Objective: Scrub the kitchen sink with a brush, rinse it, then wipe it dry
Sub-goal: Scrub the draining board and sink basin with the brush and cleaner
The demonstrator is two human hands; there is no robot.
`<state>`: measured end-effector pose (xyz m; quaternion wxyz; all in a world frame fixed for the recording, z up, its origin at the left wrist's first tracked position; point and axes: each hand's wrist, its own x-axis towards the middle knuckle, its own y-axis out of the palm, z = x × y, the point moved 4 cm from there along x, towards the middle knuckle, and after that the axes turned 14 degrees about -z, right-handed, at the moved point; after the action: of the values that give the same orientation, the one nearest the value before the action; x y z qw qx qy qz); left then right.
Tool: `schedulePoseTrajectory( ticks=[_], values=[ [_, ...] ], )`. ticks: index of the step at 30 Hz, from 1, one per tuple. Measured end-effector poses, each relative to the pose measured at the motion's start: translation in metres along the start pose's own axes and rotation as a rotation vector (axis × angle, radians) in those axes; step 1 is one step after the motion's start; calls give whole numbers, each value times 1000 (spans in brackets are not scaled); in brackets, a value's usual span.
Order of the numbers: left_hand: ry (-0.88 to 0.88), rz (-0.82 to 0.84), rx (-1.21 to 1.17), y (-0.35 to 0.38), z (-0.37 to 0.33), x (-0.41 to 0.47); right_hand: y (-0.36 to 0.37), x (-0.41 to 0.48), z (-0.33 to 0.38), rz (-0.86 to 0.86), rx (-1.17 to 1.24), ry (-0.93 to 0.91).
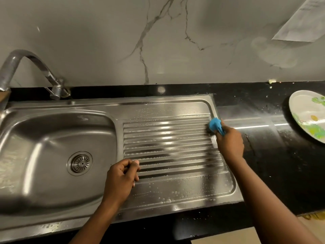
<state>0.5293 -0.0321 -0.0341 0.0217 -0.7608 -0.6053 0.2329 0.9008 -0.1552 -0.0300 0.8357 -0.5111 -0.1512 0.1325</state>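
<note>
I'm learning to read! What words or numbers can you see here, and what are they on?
The sheet of paper, top right: faint printed lines, too blurred to read.
The plate: only green and orange smears, no words.
The blue brush, the sink and the tap: no writing visible.

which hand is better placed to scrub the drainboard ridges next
Right. The right hand grips the blue brush, set at the right edge of the drainboard; the left hand is curled and holds no tool.
</note>
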Motion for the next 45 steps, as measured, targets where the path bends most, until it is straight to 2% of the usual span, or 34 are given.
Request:
schedulePoseTrajectory(
  ticks=[5,9,14,17,20,23,26,29,32,34,37,40,43,45],
  values=[
    [6,5,8,-22,3,8,17,17,26,44,31,103],
    [3,-22,16,-47,10,16,45,13,83,99,111,64],
    [-43,-81,-7,-80,20,25,99,-51,196,217,231,-67],
    [-45,-116,-3,-103,21,30,137,-108,274,303,316,-209],
    [-26,-133,17,-123,22,35,156,-146,330,352,223,-380],
    [-31,-145,3,-139,27,44,158,-147,329,328,195,-379],
    [-46,-141,-15,-147,36,53,142,-104,285,234,244,-178],
    [-47,-124,-6,-150,41,60,113,-53,234,111,146,24],
    [-47,-101,-9,-153,44,66,106,-47,224,52,132,152],
    [-42,-84,-1,-154,42,68,125,-70,249,86,201,136],
    [-38,-69,4,-158,40,72,159,-120,307,176,343,12],
    [-21,-57,27,-163,36,74,175,-153,348,222,320,-94],
    [-14,-48,35,-167,34,74,171,-144,343,246,257,-143],
    [-15,-52,29,-167,35,75,160,-119,316,223,247,-103]
  ],
)
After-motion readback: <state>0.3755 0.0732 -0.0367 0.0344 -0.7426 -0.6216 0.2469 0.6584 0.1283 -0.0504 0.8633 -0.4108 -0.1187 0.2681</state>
